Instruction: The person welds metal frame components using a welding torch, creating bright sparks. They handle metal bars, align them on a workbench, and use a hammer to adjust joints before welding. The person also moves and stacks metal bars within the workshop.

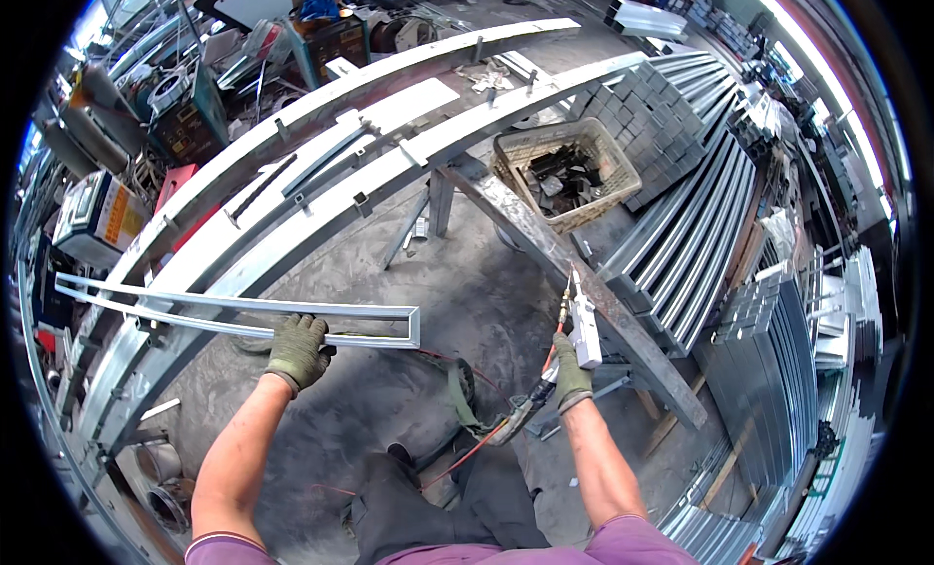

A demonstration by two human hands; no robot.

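- Grey concrete floor (428,273) of a crowded metal workshop fills the middle of the view, dusty and scuffed.
- Left hand (297,351), in a dark green glove, is closed around the lower bar of a long, narrow rectangular steel frame (233,312), near its right end.
- That frame runs leftward from the hand, held off the floor, its far end toward the left rim.
- Right hand (571,370), gloved too, is wrapped around a welding torch (574,322) together with a white block; the tip points up, just beside a steel beam (574,283).
- A cable (486,434) with red wire trails from the torch down toward the person's legs.
- Two long galvanised beams (321,166) cross the scene on stands, with small brackets along them.
- A tan plastic crate (567,173) of dark metal pieces sits past the beam.
- Stacks of square tubes (696,234) lie to the right.
- Machines and boxes (190,117) crowd the upper left.
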